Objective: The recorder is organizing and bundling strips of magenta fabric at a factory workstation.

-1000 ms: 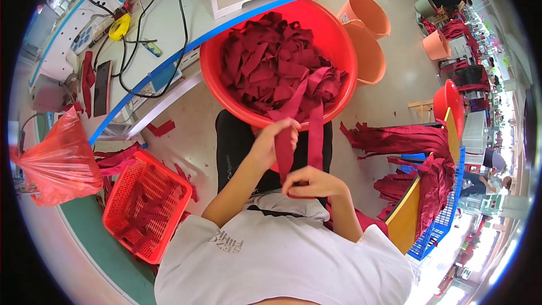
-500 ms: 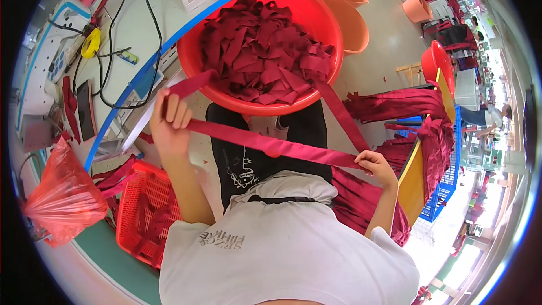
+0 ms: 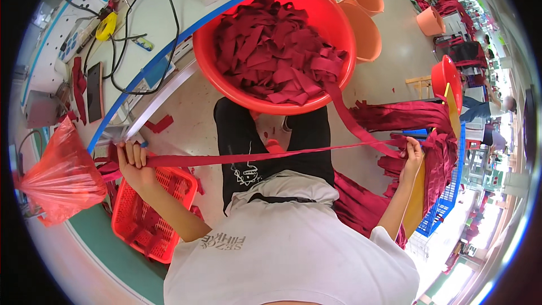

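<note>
A long dark-red fabric strip (image 3: 243, 158) is stretched nearly level across my lap between both hands. My left hand (image 3: 135, 164) grips its left end, fingers curled round it, above a red plastic basket (image 3: 193, 183). Out at the right, my right hand (image 3: 414, 155) pinches the strip, close to hanging bundles of red fabric (image 3: 437, 158). From near the right hand, fabric runs back up to a big red basin (image 3: 345, 25), which holds a heap of folded red strips (image 3: 271, 51). The basin stands just beyond my knees.
On the left, a white table (image 3: 164, 8) with a blue edge carries black cables, a phone (image 3: 95, 93) and a yellow tool (image 3: 106, 26). A red plastic bag (image 3: 62, 175) hangs beside it. Orange buckets (image 3: 367, 36) stand behind the basin; a blue crate (image 3: 446, 203) is at right.
My hands have moved apart, the left one down and left, the right one to the right and slightly up. The strip between them is now longer and pulled taut.
</note>
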`<action>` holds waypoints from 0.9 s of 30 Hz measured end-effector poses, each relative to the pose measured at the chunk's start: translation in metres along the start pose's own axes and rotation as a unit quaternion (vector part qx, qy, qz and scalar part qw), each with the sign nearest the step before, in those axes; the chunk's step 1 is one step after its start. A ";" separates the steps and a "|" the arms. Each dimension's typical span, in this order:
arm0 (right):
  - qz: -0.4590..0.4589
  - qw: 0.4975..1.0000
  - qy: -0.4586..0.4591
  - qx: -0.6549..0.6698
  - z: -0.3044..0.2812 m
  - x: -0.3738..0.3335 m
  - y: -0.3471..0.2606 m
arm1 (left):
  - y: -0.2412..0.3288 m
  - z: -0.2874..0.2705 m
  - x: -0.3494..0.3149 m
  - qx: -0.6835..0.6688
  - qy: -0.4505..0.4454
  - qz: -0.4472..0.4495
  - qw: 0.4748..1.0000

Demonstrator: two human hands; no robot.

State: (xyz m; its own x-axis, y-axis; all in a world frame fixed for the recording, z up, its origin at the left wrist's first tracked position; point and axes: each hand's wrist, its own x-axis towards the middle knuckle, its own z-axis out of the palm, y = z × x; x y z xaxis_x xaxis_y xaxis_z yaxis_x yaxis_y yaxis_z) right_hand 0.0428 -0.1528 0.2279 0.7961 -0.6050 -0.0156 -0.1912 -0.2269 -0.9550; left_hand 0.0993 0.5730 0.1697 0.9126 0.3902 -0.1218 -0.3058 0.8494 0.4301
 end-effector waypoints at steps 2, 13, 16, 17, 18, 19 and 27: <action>-0.004 1.000 0.016 -0.009 0.010 0.007 -0.012 | 0.016 -0.026 -0.005 -0.023 0.023 0.018 0.999; -0.069 0.993 -0.025 -0.095 -0.006 0.043 -0.018 | 0.049 -0.012 -0.040 -0.001 0.288 0.155 0.945; -0.053 0.996 0.006 -0.068 -0.009 0.043 -0.021 | 0.049 -0.004 -0.047 0.069 0.395 0.204 0.893; -0.053 0.997 0.023 -0.050 -0.013 0.045 -0.020 | 0.069 -0.048 -0.051 0.008 0.277 0.172 0.945; -0.052 0.997 0.025 -0.048 -0.016 0.045 -0.017 | 0.078 -0.073 -0.053 -0.053 0.153 0.135 0.978; -0.052 0.997 0.048 -0.037 -0.018 0.044 -0.015 | 0.075 -0.074 -0.051 -0.053 0.152 0.132 0.978; -0.054 0.989 -0.071 -0.119 -0.013 0.051 0.018 | -0.035 -0.022 -0.041 0.356 0.172 0.003 0.918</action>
State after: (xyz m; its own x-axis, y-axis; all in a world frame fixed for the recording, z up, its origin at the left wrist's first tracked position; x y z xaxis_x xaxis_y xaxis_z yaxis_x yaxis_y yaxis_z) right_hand 0.0726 -0.1975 0.2133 0.8884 -0.4583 0.0262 -0.2162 -0.4680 -0.8569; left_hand 0.0668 0.5354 0.1401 0.7340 0.5873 -0.3410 0.0572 0.4469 0.8927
